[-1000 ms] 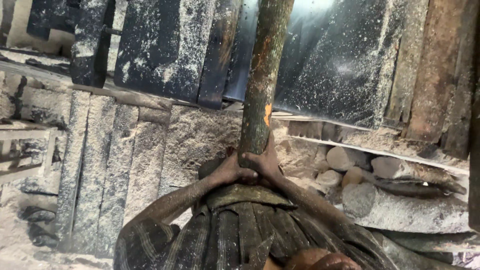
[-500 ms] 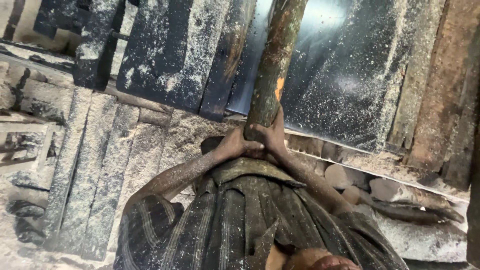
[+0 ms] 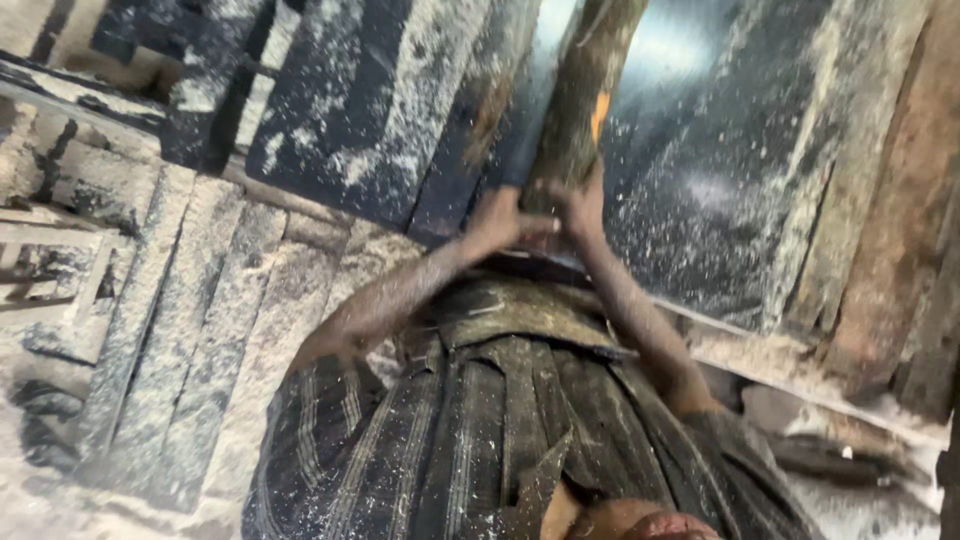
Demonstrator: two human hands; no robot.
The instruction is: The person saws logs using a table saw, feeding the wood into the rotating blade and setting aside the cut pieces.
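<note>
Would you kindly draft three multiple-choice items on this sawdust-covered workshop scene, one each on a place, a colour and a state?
1. Where are both hands? A on the log's near end; B on the planks; C on the lap.
2. What colour is the mark on the log? A blue; B orange; C white.
3. How is the metal surface? A clean; B dusted with sawdust; C wet.

A: the left hand and right hand clasp the log.
B: an orange mark shows.
B: specks cover the metal surface.
</note>
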